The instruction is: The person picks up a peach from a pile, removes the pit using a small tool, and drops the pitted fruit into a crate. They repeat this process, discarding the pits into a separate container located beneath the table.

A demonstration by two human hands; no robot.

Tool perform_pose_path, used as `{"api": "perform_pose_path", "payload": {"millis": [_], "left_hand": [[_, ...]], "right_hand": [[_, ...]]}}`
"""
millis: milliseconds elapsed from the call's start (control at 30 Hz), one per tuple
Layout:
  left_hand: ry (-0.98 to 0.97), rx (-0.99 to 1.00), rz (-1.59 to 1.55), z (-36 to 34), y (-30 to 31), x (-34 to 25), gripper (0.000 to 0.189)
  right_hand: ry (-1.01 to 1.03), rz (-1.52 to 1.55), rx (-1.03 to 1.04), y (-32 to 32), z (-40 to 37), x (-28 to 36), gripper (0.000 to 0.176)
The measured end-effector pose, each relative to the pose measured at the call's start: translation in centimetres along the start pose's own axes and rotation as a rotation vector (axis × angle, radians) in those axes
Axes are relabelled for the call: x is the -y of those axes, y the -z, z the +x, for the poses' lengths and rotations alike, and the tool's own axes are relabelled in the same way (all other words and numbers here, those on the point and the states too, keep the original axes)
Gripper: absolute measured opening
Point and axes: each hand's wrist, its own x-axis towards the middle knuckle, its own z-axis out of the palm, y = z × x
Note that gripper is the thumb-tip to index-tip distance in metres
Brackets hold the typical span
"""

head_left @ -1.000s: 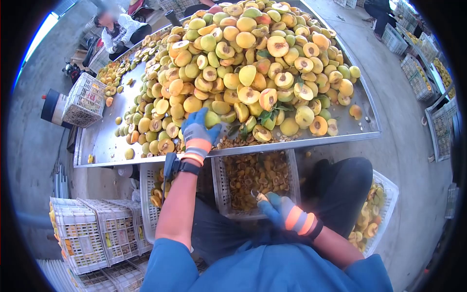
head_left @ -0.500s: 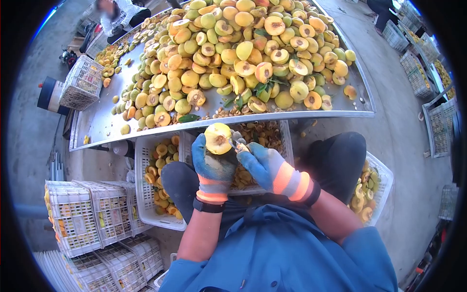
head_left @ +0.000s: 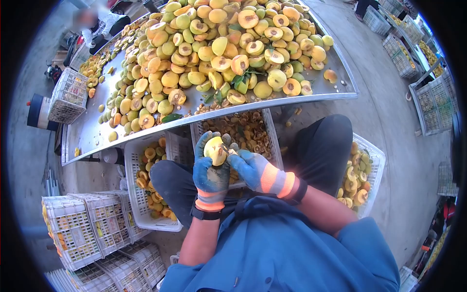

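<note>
A gloved left hand (head_left: 211, 168) clasps a yellow peach half (head_left: 215, 150) in a closed grip, just below the front edge of the steel worktop (head_left: 340, 80). The gloved right hand (head_left: 250, 168) touches the fruit's side with its fingers curled; I cannot tell whether its grip holds anything. Under the worktop's edge sits a white crate of pits (head_left: 269, 141). A heap of peaches (head_left: 219, 53) covers the worktop.
</note>
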Motion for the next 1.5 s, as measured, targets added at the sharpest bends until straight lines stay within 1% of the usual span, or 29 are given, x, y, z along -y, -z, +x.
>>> {"api": "perform_pose_path", "payload": {"millis": [67,133,167,200,267,300,367,467,500,567,600,633,667,767,800,867,900,967,1000,1033,1100,1167,1200,1267,1300,1367,1400,1500], "left_hand": [[-0.068,-0.019,0.114,-0.2,0.4,1.1,0.051],[-0.114,-0.136,0.213,-0.4,0.3,2.0,0.045],[-0.136,-0.194,0.262,-0.4,0.3,2.4,0.044],[-0.174,-0.186,0.393,-0.3,0.7,2.8,0.047],[-0.182,-0.234,0.387,-0.4,0.5,3.2,0.045],[-0.183,-0.259,0.384,-0.5,0.4,3.3,0.045],[-0.201,-0.247,0.385,-0.6,0.8,3.5,0.043],[-0.252,-0.25,0.436,-0.6,1.1,4.0,0.042],[-0.271,-0.257,0.461,-0.7,1.2,4.2,0.042],[-0.302,-0.235,0.606,-0.8,1.8,4.4,0.042],[-0.319,-0.222,0.678,-0.9,1.9,4.4,0.042],[-0.304,-0.247,0.638,-0.9,1.8,4.4,0.042],[-0.291,-0.27,0.599,-1.0,1.4,4.4,0.041],[-0.259,-0.247,0.516,-1.1,1.1,3.8,0.04],[-0.249,-0.226,0.494,-1.1,1.1,3.7,0.039],[-0.27,-0.249,0.511,-1.0,1.4,4.0,0.039],[-0.281,-0.258,0.519,-0.9,1.5,4.1,0.039],[-0.296,-0.34,0.449,-0.8,0.8,4.7,0.039],[-0.306,-0.384,0.412,-0.7,0.5,4.9,0.039],[-0.307,-0.373,0.408,-0.6,0.5,4.8,0.04],[-0.306,-0.354,0.401,-0.6,0.5,4.7,0.04],[-0.269,-0.362,0.353,-0.6,0.3,4.6,0.04],[-0.246,-0.364,0.328,-0.6,0.2,4.6,0.04],[-0.111,-0.327,0.106,-0.6,0.5,4.2,0.042],[-0.045,-0.306,-0.003,-0.6,0.8,3.8,0.042],[-0.019,-0.214,0.112,-0.4,1.7,3.2,0.045],[-0.008,-0.168,0.171,-0.4,2.2,3.0,0.046],[0.002,-0.142,0.185,-1.0,3.2,2.9,0.051]], "right_hand": [[0.021,0.005,-0.004,-0.4,-0.1,-0.7,0.022],[0.027,0.05,0.002,-1.0,0.0,-1.6,0.021],[-0.057,0.138,0.04,-0.9,0.1,-1.0,0.021],[-0.145,0.224,0.07,-0.8,0.3,-0.3,0.022],[-0.484,0.506,0.191,0.5,0.7,1.7,0.025],[-0.528,0.517,0.202,0.8,0.7,2.3,0.027],[-0.616,0.539,0.229,1.0,0.7,3.0,0.032],[-0.52,0.457,0.209,0.3,0.6,1.2,0.034],[-0.423,0.369,0.183,-0.2,0.6,0.2,0.034],[-0.227,0.193,0.13,-1.1,0.5,-1.8,0.035],[-0.15,0.108,0.159,-1.1,0.5,-2.7,0.035],[-0.073,0.023,0.188,-0.9,0.5,-3.7,0.035],[0.005,-0.063,0.217,-0.6,0.8,-3.2,0.035],[-0.469,0.354,0.281,-0.3,1.2,-1.3,0.032],[-0.447,0.357,0.272,-0.4,1.3,-1.5,0.031],[-0.399,0.363,0.253,-0.9,1.3,-2.8,0.032],[-0.176,0.088,0.245,-1.3,1.1,-4.5,0.032],[0.273,-0.464,0.209,-1.8,0.7,-7.4,0.037],[0.149,-0.345,0.243,-1.3,1.0,-5.8,0.037],[0.023,-0.22,0.277,-1.0,1.0,-4.1,0.038],[-0.06,-0.116,0.309,-0.8,1.1,-3.0,0.038],[0.034,-0.165,0.304,-0.3,1.6,-2.6,0.039],[-0.178,-0.011,0.333,0.0,1.7,-1.9,0.04],[-0.601,0.303,0.384,0.3,1.9,0.1,0.04],[-0.627,0.375,0.369,0.4,1.8,0.5,0.042],[-0.678,0.519,0.339,0.4,1.4,1.0,0.051],[-0.695,0.534,0.353,0.4,1.2,0.8,0.049],[-0.739,0.589,0.384,0.6,0.9,0.0,0.046]]}}
